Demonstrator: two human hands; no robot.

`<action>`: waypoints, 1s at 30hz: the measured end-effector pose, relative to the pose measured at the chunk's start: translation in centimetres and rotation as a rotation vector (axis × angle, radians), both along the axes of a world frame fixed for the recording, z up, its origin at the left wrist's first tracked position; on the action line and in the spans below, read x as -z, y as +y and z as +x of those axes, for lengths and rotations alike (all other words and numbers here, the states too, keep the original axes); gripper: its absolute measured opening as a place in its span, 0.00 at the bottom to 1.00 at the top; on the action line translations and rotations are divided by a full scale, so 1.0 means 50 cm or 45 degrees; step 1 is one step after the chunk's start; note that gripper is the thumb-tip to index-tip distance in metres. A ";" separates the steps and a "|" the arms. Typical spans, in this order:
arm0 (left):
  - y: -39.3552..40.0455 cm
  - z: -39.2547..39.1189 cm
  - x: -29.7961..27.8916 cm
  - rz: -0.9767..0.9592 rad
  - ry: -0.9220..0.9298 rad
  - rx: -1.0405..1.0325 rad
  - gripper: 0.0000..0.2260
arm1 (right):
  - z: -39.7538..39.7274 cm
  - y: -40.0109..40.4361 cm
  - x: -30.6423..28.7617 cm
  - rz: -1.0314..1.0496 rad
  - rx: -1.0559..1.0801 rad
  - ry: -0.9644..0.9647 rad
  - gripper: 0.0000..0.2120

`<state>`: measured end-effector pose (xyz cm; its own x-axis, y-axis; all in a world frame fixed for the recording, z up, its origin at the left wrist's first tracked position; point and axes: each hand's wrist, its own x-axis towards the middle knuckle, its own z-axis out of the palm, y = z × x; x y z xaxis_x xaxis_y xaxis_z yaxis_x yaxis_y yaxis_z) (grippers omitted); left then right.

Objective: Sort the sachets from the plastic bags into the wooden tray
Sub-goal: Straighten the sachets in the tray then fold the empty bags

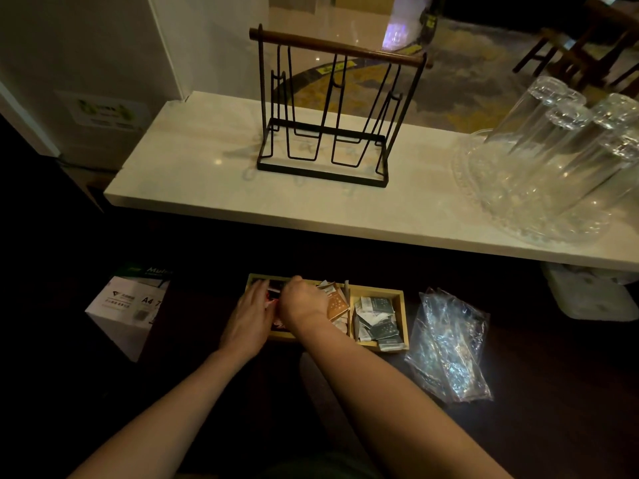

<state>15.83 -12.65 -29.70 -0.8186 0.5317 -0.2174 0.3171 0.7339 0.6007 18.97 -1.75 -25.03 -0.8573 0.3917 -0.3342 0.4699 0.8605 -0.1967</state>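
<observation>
Hands: left (249, 314) & right (303, 302) over wooden tray (401, 318) left compartment.

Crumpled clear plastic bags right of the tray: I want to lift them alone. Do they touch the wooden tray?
Apart. The head view shows a dark strip between the crumpled clear plastic bags and the light wooden tray.

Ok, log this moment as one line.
both hands in wooden tray left compartment | dark sachets right compartment | plastic bags right of tray
</observation>
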 end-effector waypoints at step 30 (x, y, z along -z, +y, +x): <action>0.128 0.040 0.006 -0.305 0.607 0.862 0.33 | 0.133 0.148 0.025 0.014 0.240 0.178 0.12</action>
<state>17.83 -6.23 -30.01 -0.3740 0.9220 -0.0999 0.9112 0.3854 0.1453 25.61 5.63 -26.28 -0.8062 0.5524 -0.2120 0.5915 0.7624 -0.2626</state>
